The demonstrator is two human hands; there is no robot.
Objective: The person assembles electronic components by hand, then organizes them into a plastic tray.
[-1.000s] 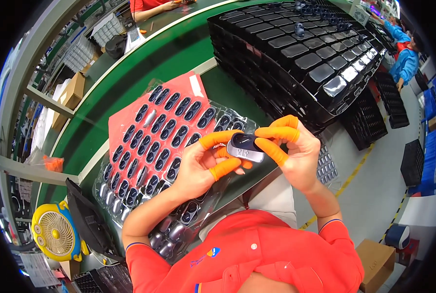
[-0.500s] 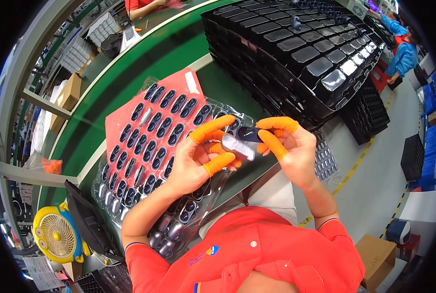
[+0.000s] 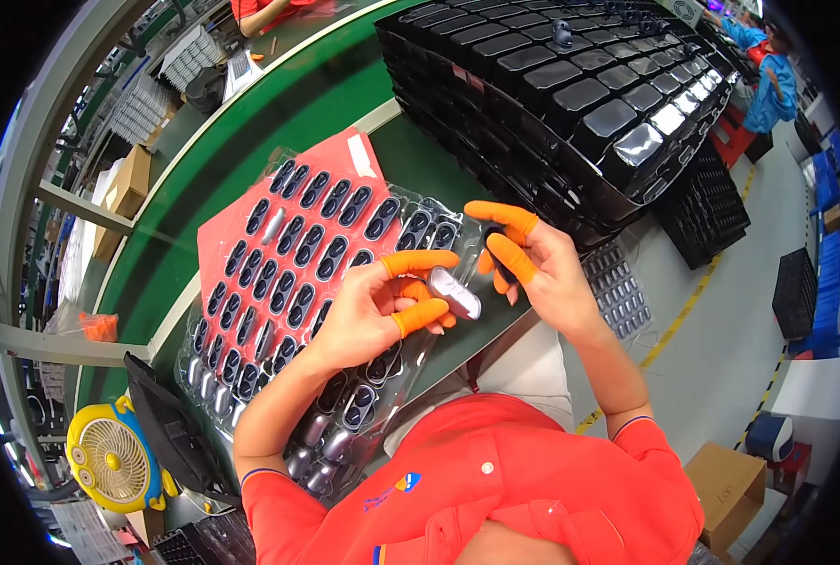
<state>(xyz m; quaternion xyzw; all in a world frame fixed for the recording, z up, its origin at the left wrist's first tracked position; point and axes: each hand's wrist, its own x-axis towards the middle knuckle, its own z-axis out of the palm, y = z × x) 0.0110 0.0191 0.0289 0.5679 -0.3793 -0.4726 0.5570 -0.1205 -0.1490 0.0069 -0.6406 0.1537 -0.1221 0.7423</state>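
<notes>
My left hand (image 3: 368,320), with orange finger cots, pinches a glossy silver oval shell (image 3: 456,294) between thumb and fingers. To its right, my right hand (image 3: 552,273), also in orange cots, grips a small dark oval piece (image 3: 489,233); the fingers hide much of it. The two parts are apart. Beneath and left of my hands lies a clear plastic tray (image 3: 410,384) with rows of dark oval parts with paired round recesses and a few silver ones. A red sheet (image 3: 224,226) shows under the tray.
Stacked black blister trays (image 3: 533,141) stand at the far right on the green bench (image 3: 241,141). A yellow fan (image 3: 114,459) and a black bag (image 3: 180,438) are at the left. Another clear tray (image 3: 617,292) sits low on the right. Other people work in the background.
The dark piece has moved away from the silver shell, up and turned in my right hand. My left hand still holds the shell, now slightly lower.
</notes>
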